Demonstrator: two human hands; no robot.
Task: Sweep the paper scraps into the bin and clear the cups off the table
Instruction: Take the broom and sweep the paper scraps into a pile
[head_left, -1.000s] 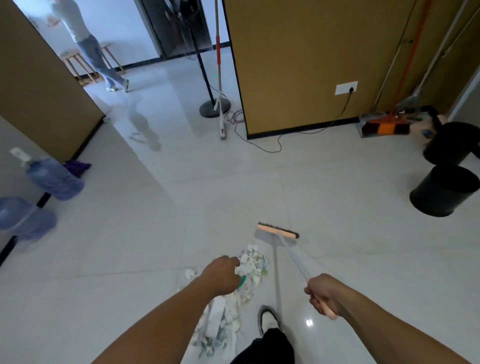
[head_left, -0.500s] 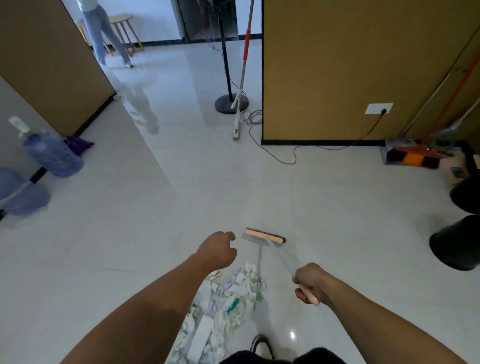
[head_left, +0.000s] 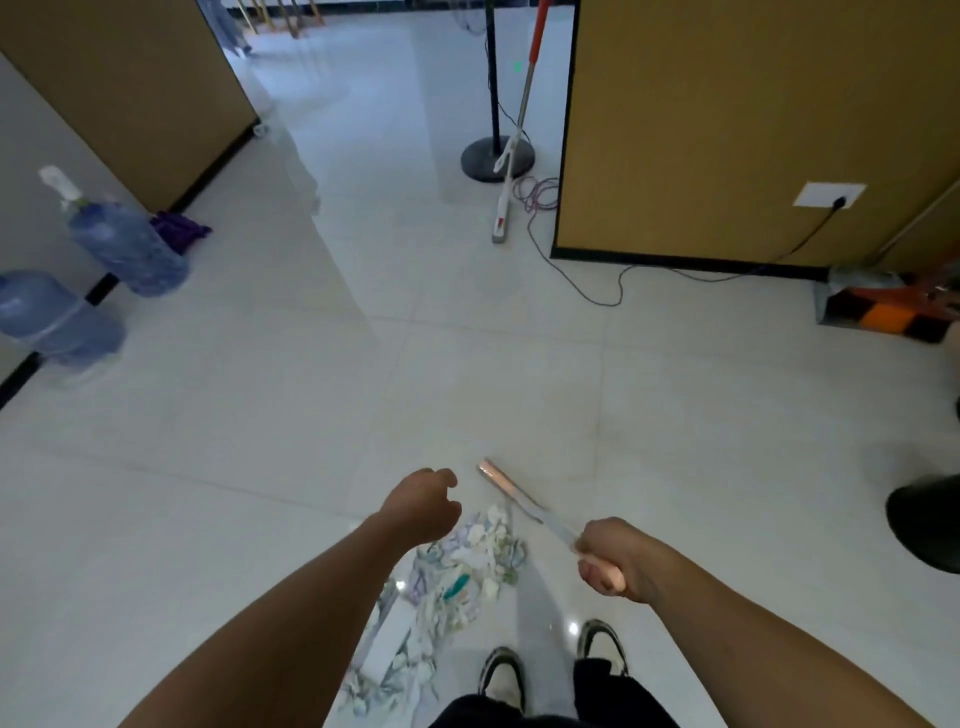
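We see our right hand (head_left: 621, 564) with its fingers clamped round the pink grip of a short broom (head_left: 524, 506), whose head lies forward and to the left of those fingers, low over the floor (head_left: 260, 467). Our left hand (head_left: 423, 506) hangs above the paper scraps (head_left: 467, 577) with fingers curled together; what it holds, if anything, we cannot tell. The scraps lie in a loose pile under and behind the left fingers, running back toward our 2 shoes (head_left: 550, 660), with a white flat piece among them.

Containers: 1 black bin (head_left: 924, 525) stands well off to the right of the right fingers, cut by the frame edge, so its contents are hidden. 2 blue water jugs (head_left: 93, 280) sit far to the left by the wall; how full they are we cannot tell.

Ahead of both sets of fingers the tiled floor runs open up to a brown partition (head_left: 727, 119) with a black base strip, where a cable trails from a wall socket (head_left: 829, 195). A flat mop (head_left: 511, 150) leans by a black stand base (head_left: 497, 158) at the partition's left corner. A dustpan and an orange-and-black broom head (head_left: 878, 312) lie at far right. Between the bin and the scraps the floor is open.
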